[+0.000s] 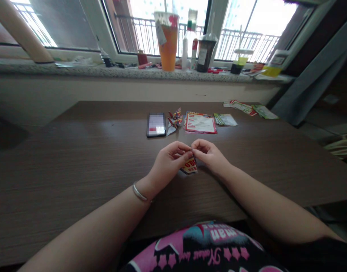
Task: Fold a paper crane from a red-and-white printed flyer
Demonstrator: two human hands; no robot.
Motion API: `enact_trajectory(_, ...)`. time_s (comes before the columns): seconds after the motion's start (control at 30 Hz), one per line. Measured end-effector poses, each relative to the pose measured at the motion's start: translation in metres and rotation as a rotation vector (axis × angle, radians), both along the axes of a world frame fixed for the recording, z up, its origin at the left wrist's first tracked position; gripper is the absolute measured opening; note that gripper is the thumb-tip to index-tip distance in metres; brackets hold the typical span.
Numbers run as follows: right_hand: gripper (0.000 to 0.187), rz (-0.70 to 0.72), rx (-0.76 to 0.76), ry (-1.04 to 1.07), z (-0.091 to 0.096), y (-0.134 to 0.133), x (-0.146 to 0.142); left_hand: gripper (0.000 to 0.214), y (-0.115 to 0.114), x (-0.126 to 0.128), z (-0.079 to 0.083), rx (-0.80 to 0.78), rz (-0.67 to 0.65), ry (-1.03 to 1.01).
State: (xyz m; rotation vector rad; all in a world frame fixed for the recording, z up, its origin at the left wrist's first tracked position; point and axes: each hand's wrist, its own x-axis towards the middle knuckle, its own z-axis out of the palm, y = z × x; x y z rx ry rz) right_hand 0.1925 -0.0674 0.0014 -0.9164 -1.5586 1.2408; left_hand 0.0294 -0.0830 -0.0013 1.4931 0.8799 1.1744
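Observation:
Over the front middle of the table, both my hands meet at a small piece of printed paper [189, 166] in yellow and red with a dark edge. My left hand [173, 158] pinches it between thumb and fingers, a silver bangle on that wrist. From the other side, my right hand [209, 154] is pinched at the paper's upper edge, its fingertips close to the left ones. Just beyond lie folded paper pieces [175, 120] in similar print, with a phone [156, 124] to their left and a stack of red-bordered printed sheets [201, 123] to their right.
Green-and-white packets [225, 119] lie beside the stack, and more leaflets [243, 107] sit at the table's far right. On the windowsill [128, 73] stand a tall orange drink cup [169, 45], a dark drink cup [205, 54], bottles and small clutter. A grey curtain [312, 75] hangs at right.

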Motion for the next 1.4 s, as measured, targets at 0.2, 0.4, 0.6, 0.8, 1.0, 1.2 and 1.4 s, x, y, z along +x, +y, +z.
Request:
enact_trajectory(0.2,0.019,0.013,0.104,-0.015,0.000,-0.001,0.002,0.018,0.000,-0.001,0.004,-0.021,0.004,-0.081)
enact_trajectory(0.4,0.025,0.031,0.179,-0.008,-0.002,0.000,0.003,0.010,-0.003,-0.003,0.007,0.165,0.067,0.083)
enact_trajectory(0.6,0.026,0.013,0.191,-0.067,0.000,-0.001,0.003,0.015,-0.006,-0.005,0.009,0.247,0.061,0.195)
enact_trajectory(0.8,0.012,-0.105,0.279,-0.096,-0.001,-0.002,0.003,0.017,-0.009,-0.003,0.012,0.237,0.087,0.227)
enact_trajectory(1.0,0.006,-0.171,0.423,-0.147,0.002,-0.004,0.006,0.021,-0.006,-0.004,0.011,0.113,0.010,0.094)
enact_trajectory(1.2,0.004,-0.184,0.488,-0.231,0.003,-0.006,0.008,0.018,0.000,-0.004,0.005,0.099,-0.036,0.043)
enact_trajectory(1.4,0.005,-0.236,0.559,-0.308,0.005,-0.007,0.007,0.015,0.000,-0.004,0.004,0.169,0.029,0.117)
